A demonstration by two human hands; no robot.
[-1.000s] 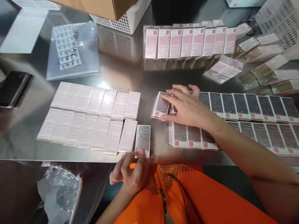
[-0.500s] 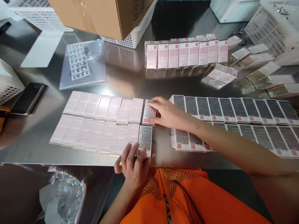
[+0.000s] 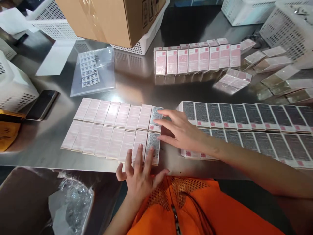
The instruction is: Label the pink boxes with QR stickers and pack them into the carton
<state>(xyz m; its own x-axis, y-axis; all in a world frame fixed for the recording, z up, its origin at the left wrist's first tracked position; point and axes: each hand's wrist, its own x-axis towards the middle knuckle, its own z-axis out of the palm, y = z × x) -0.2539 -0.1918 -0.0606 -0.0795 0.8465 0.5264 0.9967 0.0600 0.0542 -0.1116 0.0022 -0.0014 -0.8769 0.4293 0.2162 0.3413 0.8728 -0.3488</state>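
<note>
Two rows of small pale pink boxes lie flat and edge to edge on the metal table. At their right end lie two boxes with a dark printed face up, an upper box and a lower box. My right hand rests its spread fingertips on the right side of these two. Below, my left hand has its fingers stretched apart, their tips over the lower row's last boxes. To the right, partly under my right forearm, are two more rows of dark-faced boxes.
A row of wrapped pink boxes stands at the back, with loose wrapped boxes to its right. A sticker sheet lies on a plastic sleeve. Around are a carton, a phone, and a bag of clear wrap.
The upper dark-faced box has moved left against the pink row, closing the gap. My right hand has loosened from it and spread its fingers. My left fingers have also spread.
</note>
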